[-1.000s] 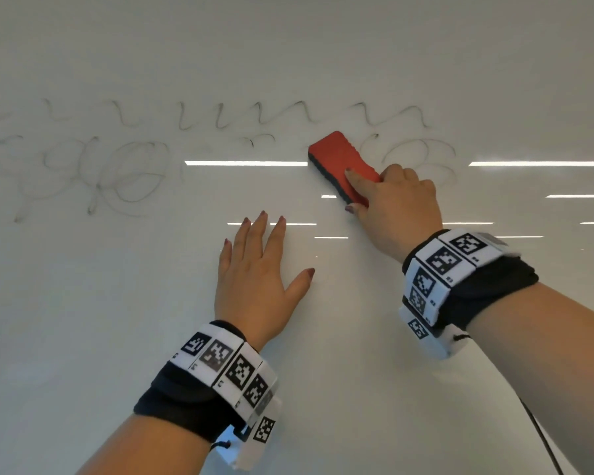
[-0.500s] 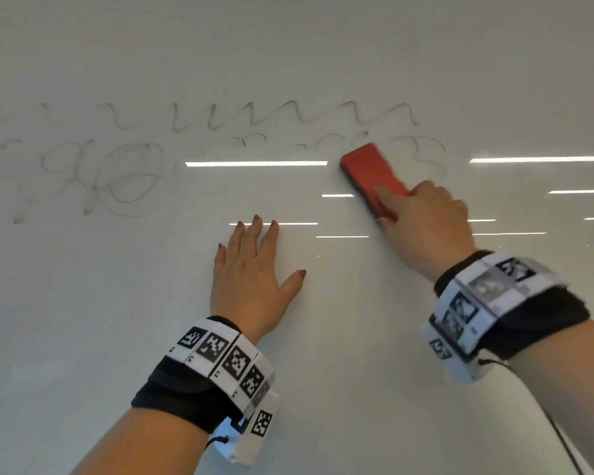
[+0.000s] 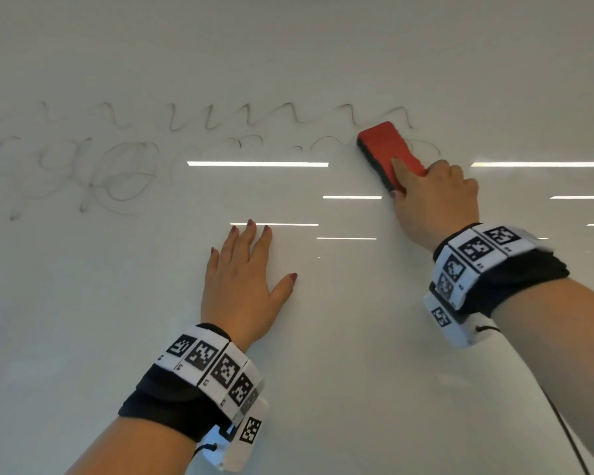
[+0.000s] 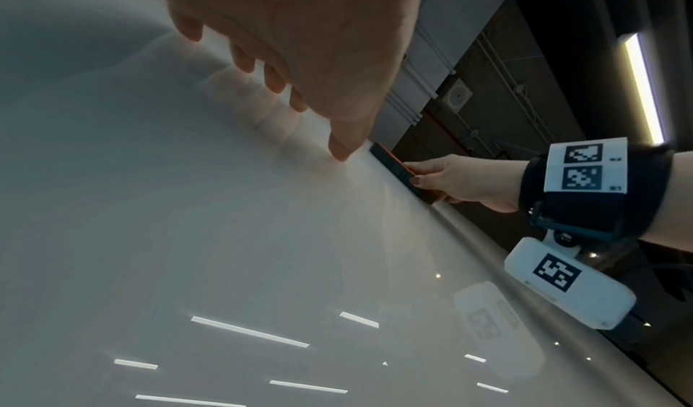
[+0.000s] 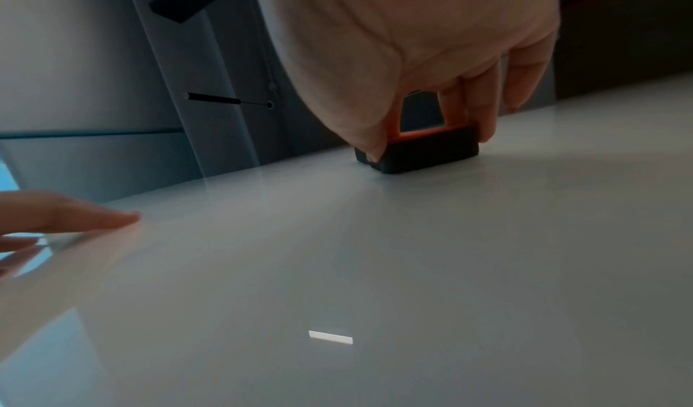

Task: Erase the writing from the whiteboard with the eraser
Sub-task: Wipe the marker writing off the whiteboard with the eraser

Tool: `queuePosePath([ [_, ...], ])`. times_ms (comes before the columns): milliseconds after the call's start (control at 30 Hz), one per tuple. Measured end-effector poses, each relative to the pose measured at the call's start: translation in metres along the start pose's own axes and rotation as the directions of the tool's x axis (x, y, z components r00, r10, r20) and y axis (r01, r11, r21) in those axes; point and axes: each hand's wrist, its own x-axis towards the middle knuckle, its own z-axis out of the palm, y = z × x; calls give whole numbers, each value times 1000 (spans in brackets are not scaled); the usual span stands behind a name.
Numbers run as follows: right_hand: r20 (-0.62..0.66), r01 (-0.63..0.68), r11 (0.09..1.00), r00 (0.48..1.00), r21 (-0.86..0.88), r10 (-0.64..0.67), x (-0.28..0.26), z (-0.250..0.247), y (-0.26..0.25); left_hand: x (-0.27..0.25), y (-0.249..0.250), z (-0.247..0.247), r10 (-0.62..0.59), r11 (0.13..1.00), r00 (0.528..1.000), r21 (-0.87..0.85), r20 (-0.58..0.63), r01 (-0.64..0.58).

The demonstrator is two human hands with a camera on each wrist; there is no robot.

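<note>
A red eraser point(image 3: 384, 145) with a black felt base is pressed flat against the whiteboard point(image 3: 323, 371). My right hand point(image 3: 429, 197) grips its lower end, thumb on one side and fingers on the other, as the right wrist view shows on the eraser point(image 5: 427, 149). Faint looping writing point(image 3: 220, 118) runs in two rows leftward from the eraser, with heavier scribbles point(image 3: 117, 169) at the left. My left hand point(image 3: 244, 272) lies flat on the board below the writing, fingers straight and spread. In the left wrist view the eraser point(image 4: 394, 167) and right hand point(image 4: 457, 179) appear beyond my left fingertips point(image 4: 341, 149).
Bright ceiling-light reflections point(image 3: 258, 163) streak the glossy board. A thin cable point(image 3: 570, 437) hangs from the right wrist unit. The board's lower half carries no marks.
The eraser and right hand slid right and down half a second ago, then back up over the right end of the lower row, whose loops there have faded. The left hand stayed flat.
</note>
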Motion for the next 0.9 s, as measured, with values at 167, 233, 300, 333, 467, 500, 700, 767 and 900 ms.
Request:
queuePosePath([
  [167,16,-131,990,991,43,130,0,5,27,-1,0,0,-3,1000,1000,-5,0,3],
  [233,24,-178,982,984,62,177,-5,6,31,-2,0,0,-2,1000,1000,-3,2,2],
  [300,39,-214,974,977,73,211,-12,7,31,-2,0,0,-2,1000,1000,0,5,2],
  [333,46,-222,972,975,76,219,-15,7,29,-2,-1,0,-2,1000,1000,1,5,2],
  [467,37,-171,981,985,88,168,-31,7,9,-2,0,0,-5,1000,1000,2,10,5],
  [500,31,-134,987,991,93,132,-35,8,2,-3,1,0,-7,1000,1000,5,11,7],
  [700,5,16,999,1000,37,-16,-27,5,-6,-5,3,1,-20,1000,1000,1,2,20],
  [767,-14,6,1000,1000,14,-6,-14,4,3,-6,2,1,-17,1000,1000,4,2,17],
  [900,24,-163,986,986,29,162,9,2,34,-7,2,1,-11,1000,1000,19,8,11],
])
